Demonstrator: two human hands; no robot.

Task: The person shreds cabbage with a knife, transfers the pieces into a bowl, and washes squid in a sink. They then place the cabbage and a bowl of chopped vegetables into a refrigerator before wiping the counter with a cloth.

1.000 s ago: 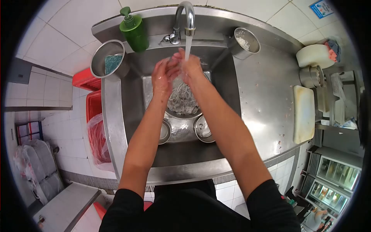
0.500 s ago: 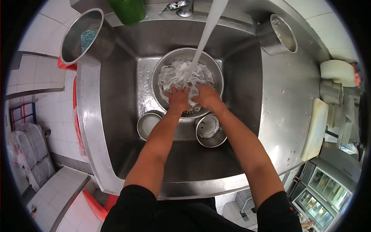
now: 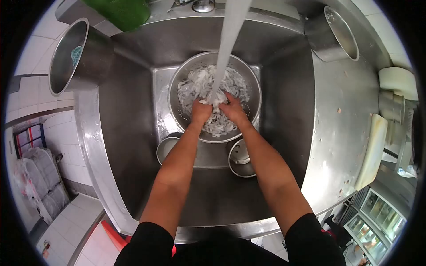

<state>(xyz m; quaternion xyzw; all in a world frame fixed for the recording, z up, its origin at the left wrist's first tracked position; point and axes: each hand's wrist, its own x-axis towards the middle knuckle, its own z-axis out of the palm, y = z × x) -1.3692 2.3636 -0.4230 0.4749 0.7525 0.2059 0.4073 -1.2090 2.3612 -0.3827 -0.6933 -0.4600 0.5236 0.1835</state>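
Note:
A steel colander (image 3: 254,91) stands in the sink, filled with wet, pale grey-white strips (image 3: 195,84) whose exact kind I cannot make out. A thick stream of water (image 3: 227,44) pours onto them from above. My left hand (image 3: 202,111) is inside the colander, its fingers closed around some strips. Just to its right, my right hand (image 3: 233,109) also grips strips, thumb and fingers curled in. A wet clump lies between the two hands, right under the stream. Some fingertips are hidden among the strips.
Two small steel bowls (image 3: 166,150) (image 3: 242,170) sit below the colander, partly behind my forearms. A steel pot (image 3: 95,57) with a blue-green scrubber stands at the sink's left corner, a green container (image 3: 122,13) behind. Another pot (image 3: 330,37) and a cutting board (image 3: 372,150) are right.
Both hands have come up out of the strips and closed on a clump under the water. The whole view has shifted slightly closer, with the faucet now mostly out of frame.

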